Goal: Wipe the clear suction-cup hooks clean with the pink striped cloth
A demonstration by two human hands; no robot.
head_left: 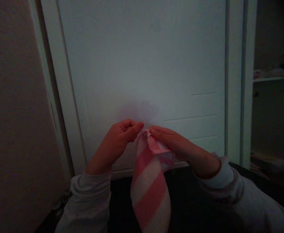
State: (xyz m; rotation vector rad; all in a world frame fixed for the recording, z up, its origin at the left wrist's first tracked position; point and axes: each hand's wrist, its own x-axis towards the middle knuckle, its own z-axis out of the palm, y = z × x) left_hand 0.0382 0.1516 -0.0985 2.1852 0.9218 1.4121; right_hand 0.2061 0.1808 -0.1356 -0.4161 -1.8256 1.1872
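Observation:
A pink and white striped cloth (pixel 150 184) hangs down in the middle of the head view, its top edge gathered and partly folded over to the right. My right hand (pixel 167 137) pinches the cloth's top edge between thumb and fingers. Just left of that edge, my left hand (pixel 123 137) is closed, thumb against forefinger. Something thin and small seems to lie between its fingertips and the cloth, too dim to make out.
A pale panel (pixel 142 64) with embossed striped hearts and lines stands upright ahead. On the left is a brownish wall (pixel 13 113). At the right, a shelf (pixel 275 78) holds small items. A dark surface (pixel 185 200) lies below.

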